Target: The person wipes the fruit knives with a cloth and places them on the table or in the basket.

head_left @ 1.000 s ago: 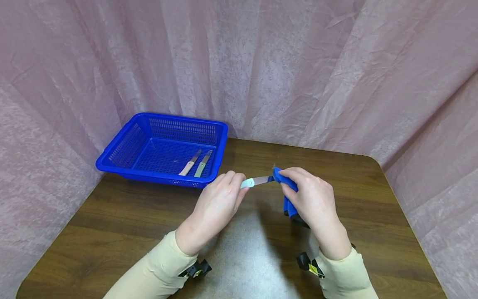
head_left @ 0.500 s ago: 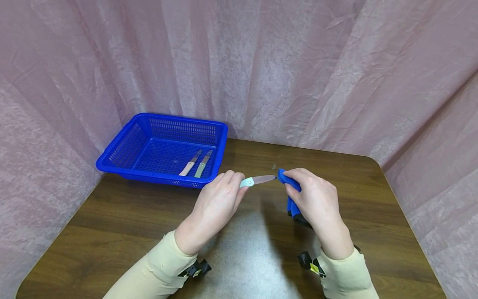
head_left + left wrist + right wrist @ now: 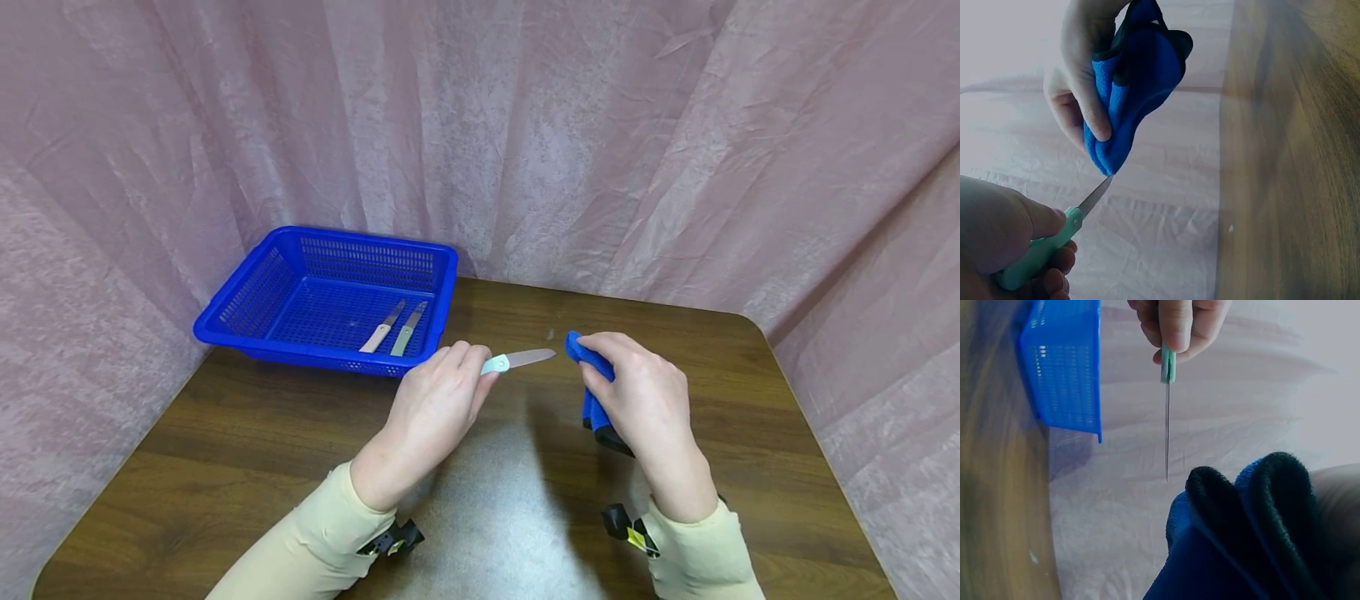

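My left hand (image 3: 442, 387) grips the mint-green handle of a small folding knife (image 3: 528, 357), its blade unfolded and pointing right. The fingers curl round the handle (image 3: 1038, 256) in the left wrist view. My right hand (image 3: 641, 387) pinches a folded blue cloth (image 3: 592, 362) with black edging between thumb and fingers. A narrow gap separates the blade tip from the cloth in the head view. In the right wrist view the blade (image 3: 1167, 434) appears edge-on, and the cloth's folds (image 3: 1241, 531) hide most of the right hand.
A blue plastic basket (image 3: 326, 351) stands at the back left of the wooden table (image 3: 247, 467). Inside it lie two more knives, one with a pink handle (image 3: 375, 337) and one with a green handle (image 3: 402, 339). A pink curtain (image 3: 495, 150) hangs behind.
My right hand has drawn the cloth to the right, off the blade, so the blade tip now shows bare. My left hand and the knife have stayed nearly still.
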Motion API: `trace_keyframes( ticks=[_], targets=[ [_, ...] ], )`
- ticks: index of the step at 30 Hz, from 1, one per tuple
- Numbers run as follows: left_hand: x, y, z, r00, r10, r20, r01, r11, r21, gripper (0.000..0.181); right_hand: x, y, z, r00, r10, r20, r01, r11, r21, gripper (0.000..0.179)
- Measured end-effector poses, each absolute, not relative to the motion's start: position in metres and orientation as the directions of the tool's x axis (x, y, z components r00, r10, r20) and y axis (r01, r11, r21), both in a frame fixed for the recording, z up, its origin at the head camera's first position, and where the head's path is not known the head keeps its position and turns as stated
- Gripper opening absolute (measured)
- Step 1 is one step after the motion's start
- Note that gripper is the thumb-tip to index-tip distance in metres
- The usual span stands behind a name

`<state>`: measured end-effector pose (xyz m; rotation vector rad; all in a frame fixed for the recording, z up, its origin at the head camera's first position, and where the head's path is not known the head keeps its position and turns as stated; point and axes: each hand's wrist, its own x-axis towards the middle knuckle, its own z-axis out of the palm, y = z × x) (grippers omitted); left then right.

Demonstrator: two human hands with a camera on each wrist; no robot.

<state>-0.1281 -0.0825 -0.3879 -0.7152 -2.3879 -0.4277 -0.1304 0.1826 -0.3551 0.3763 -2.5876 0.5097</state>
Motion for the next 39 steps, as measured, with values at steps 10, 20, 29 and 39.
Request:
trace_keyframes(
  ticks=[10,20,29,39],
  targets=[
    [-0.1287,-0.0824,-0.3880,-0.682,0.384,0.622,0.579,0.804,0.138,0.015,-0.1284,0.1830,-0.3527,-0.811,-0.158,0.564,-0.378,0.877,-0.297,0.034],
    [-0.1289,-0.0828,-0.3902,-0.676,0.390,0.625,0.580,0.805,0.124,0.014,-0.1272,0.1830,-0.3521,-0.795,-0.157,0.585,-0.393,0.869,-0.300,0.034],
    [-0.1297,-0.0831,-0.3930,-0.682,0.398,0.614,0.574,0.811,0.113,0.016,-0.1266,0.1825,-0.3515,-0.803,-0.164,0.572,-0.394,0.868,-0.303,0.034],
    [-0.1311,-0.0826,-0.3954,-0.674,0.411,0.613,0.579,0.810,0.093,0.021,-0.1269,0.1817,-0.3516,-0.805,-0.174,0.567,-0.401,0.865,-0.303,0.034]
  ],
)
